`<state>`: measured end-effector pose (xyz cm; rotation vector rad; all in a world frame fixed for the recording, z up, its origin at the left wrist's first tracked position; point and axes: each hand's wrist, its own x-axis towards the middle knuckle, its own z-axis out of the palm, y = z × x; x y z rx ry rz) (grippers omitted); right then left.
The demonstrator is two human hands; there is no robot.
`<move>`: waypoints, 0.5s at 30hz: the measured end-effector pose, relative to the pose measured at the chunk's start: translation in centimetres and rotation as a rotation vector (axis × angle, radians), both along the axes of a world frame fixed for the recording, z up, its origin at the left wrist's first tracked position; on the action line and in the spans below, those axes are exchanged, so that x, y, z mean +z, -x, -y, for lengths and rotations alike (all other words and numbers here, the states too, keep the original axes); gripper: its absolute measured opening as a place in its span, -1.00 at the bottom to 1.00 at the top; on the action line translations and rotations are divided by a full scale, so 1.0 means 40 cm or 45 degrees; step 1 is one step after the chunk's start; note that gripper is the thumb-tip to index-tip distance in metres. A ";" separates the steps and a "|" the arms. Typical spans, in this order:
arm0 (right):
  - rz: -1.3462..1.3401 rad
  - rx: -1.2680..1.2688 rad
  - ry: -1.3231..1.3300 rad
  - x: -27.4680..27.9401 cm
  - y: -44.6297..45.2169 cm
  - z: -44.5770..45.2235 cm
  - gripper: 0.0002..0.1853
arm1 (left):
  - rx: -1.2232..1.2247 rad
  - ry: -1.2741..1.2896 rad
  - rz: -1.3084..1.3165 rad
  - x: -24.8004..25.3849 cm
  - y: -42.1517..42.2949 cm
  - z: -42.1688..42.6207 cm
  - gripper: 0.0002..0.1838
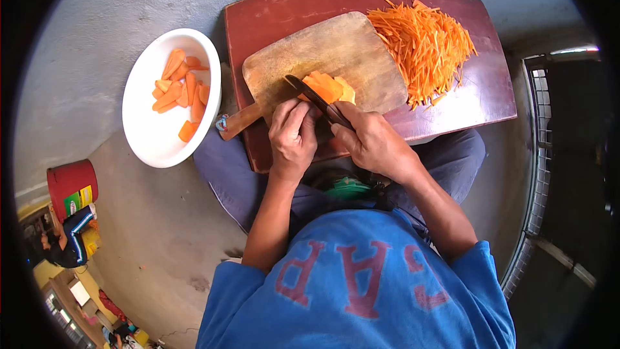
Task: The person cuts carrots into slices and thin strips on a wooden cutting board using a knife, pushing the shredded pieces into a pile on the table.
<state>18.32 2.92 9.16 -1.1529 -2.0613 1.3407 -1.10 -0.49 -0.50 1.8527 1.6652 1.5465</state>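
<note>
My right hand point(376, 141) is wrapped round the handle of a dark-bladed knife point(309, 92), its blade slanting up and left over a wooden cutting board point(352, 39). Orange carrot slices point(326, 86) lie overlapped on the board against the far side of the blade. On the near side, my left hand point(294, 134) is closed, fingers curled down at the board's near edge beside the knife. Whatever those fingers press on is hidden under them. The board's handle point(239, 121) points toward the lower left.
A heap of carrot strips point(423, 52) lies right of the board on the red table point(478, 100). Left of the table stands a white basin point(139, 106) holding several carrot pieces point(173, 94). Farther left are a red bucket point(72, 184) and another person point(74, 239).
</note>
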 end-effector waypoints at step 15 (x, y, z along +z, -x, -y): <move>0.096 0.004 0.104 0.097 -0.055 0.062 -0.71 | 0.031 0.045 0.047 0.015 -0.004 0.006 -0.80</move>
